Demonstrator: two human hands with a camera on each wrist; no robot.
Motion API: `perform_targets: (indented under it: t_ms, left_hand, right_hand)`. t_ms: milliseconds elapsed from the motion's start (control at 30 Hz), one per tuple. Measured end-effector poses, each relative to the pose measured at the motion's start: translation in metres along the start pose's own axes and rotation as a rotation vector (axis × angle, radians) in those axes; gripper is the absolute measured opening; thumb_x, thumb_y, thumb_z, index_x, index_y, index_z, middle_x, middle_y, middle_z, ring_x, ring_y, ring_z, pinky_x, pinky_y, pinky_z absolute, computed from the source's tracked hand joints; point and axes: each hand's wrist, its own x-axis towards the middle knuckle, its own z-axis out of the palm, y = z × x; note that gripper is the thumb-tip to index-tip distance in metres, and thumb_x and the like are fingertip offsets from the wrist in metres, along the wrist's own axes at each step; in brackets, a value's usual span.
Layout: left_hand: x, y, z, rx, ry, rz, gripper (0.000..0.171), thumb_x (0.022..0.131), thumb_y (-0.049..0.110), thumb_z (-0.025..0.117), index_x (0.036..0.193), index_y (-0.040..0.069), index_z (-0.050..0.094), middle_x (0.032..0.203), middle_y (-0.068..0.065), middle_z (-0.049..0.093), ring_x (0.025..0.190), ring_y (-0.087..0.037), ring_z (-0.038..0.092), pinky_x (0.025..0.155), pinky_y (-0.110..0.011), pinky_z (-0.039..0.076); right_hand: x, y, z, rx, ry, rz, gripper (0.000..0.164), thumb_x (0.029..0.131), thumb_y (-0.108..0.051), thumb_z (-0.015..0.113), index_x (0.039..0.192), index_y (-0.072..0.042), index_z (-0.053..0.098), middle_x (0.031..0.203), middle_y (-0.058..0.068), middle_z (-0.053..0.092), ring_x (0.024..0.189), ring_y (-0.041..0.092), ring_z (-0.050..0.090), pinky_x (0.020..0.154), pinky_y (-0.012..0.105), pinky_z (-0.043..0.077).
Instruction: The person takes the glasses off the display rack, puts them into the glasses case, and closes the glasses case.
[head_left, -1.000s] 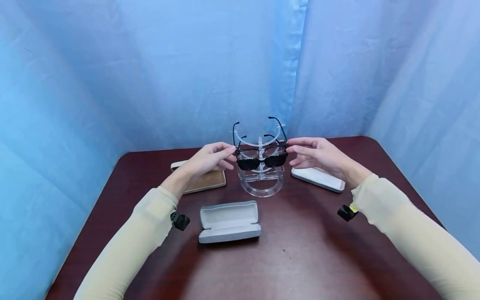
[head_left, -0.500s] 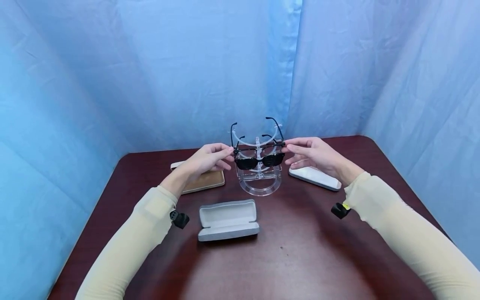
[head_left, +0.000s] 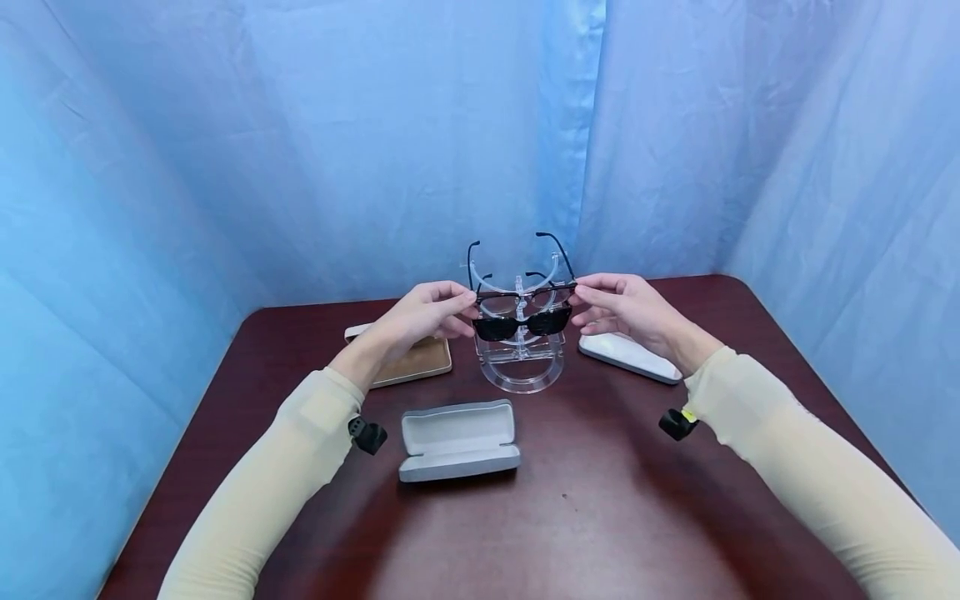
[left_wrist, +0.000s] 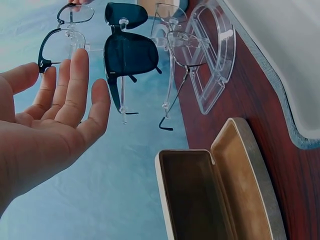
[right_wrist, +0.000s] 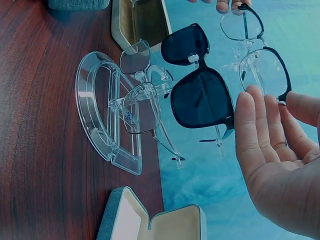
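Black half-rim eyeglasses are at the top level of a clear display stand, temples pointing back. My left hand pinches their left end between thumb and index finger, the other fingers extended. At the opposite end, my right hand pinches the frame near the hinge. Just below hang black sunglasses on the middle level, close to my right fingertips. Thin-rimmed glasses sit on the lowest level, clear in both wrist views. Whether the held pair rests fully on its support I cannot tell.
An open grey glasses case lies in front of the stand. To its left is an open tan-lined case, partly behind my left hand. Another grey case with a pale inside lies at right. Blue curtains surround the table.
Both hands keep their pinch on the eyeglasses. The front of the frame appears slightly higher above the sunglasses than before. The whole view has shifted a little; the cases stay put.
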Motion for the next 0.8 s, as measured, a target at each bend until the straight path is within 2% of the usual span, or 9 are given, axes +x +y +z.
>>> perform_targets:
  t_ms: [233,433,533,600,800]
  left_hand:
    - [-0.010,0.011,0.002,0.002,-0.026,0.058,0.042,0.105,0.031,0.058,0.130,-0.003,0.059,0.126,-0.022,0.063,0.107,-0.035,0.069,0.097,-0.041,0.054]
    - [-0.031,0.017,-0.002,0.005,-0.043,0.101,0.039,0.105,0.028,0.058,0.127,-0.004,0.059,0.115,-0.015,0.067,0.103,-0.033,0.070,0.097,-0.044,0.054]
    - [-0.042,0.016,-0.004,0.006,-0.051,0.103,0.038,0.105,0.029,0.058,0.126,-0.003,0.059,0.114,-0.014,0.067,0.101,-0.029,0.071,0.096,-0.044,0.054]
    - [-0.048,0.014,-0.004,0.020,-0.051,0.102,0.036,0.105,0.030,0.059,0.125,-0.001,0.060,0.115,-0.014,0.068,0.101,-0.027,0.071,0.092,-0.040,0.055]
    - [-0.068,0.002,0.002,-0.020,-0.084,0.128,0.025,0.104,0.024,0.059,0.116,0.001,0.061,0.117,-0.017,0.067,0.105,-0.037,0.069,0.097,-0.042,0.055]
  right_hand:
    - [-0.009,-0.007,0.002,0.023,0.002,-0.030,0.032,0.101,-0.023,0.066,0.127,-0.005,0.060,0.115,0.014,0.067,0.084,0.019,0.072,0.081,0.039,0.061]
    - [-0.026,-0.013,0.013,-0.003,-0.036,-0.078,0.026,0.101,-0.021,0.066,0.122,-0.006,0.063,0.112,0.011,0.068,0.086,0.022,0.072,0.083,0.042,0.061]
    - [-0.036,-0.014,0.021,-0.018,-0.056,-0.090,0.027,0.102,-0.020,0.065,0.123,-0.004,0.062,0.113,0.009,0.068,0.090,0.023,0.072,0.082,0.042,0.061]
    - [-0.042,-0.014,0.025,-0.024,-0.067,-0.097,0.027,0.102,-0.019,0.064,0.123,-0.003,0.062,0.116,0.010,0.067,0.095,0.024,0.071,0.082,0.041,0.061]
    - [-0.061,-0.008,0.034,-0.003,-0.105,-0.124,0.027,0.103,-0.018,0.063,0.122,0.001,0.060,0.118,0.013,0.066,0.103,0.025,0.071,0.086,0.043,0.059]
